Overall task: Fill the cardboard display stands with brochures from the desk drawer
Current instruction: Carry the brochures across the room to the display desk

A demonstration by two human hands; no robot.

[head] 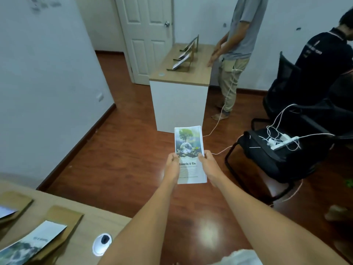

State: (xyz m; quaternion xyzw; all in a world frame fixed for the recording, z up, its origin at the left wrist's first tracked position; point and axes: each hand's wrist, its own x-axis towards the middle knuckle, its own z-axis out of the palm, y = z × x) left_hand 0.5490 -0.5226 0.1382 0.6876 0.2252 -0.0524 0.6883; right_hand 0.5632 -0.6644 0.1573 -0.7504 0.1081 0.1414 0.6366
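1. While the stack of brochures (190, 155) was held out over the floor (118, 159), it was gripped along both long edges: the left hand (172, 165) was closed on its left edge and the right hand (207, 164) on its right edge.
2. On the far tabletop (180, 77), three cardboard display stands (184, 57) were seen in a row, each with a sheet leaning in it; how full they were could not be determined.
3. On the near tabletop (91, 222), a brochure (32, 243) was seen lying on a flat cardboard piece (65, 220), beside a second cardboard piece (14, 203); whether these were filled stands could not be told.
4. The desk drawer was not in view.
5. The task was judged partly complete: the held stack remained to be distributed into stands.
6. Two other persons were present beside the far tabletop and the chairs (277, 155).
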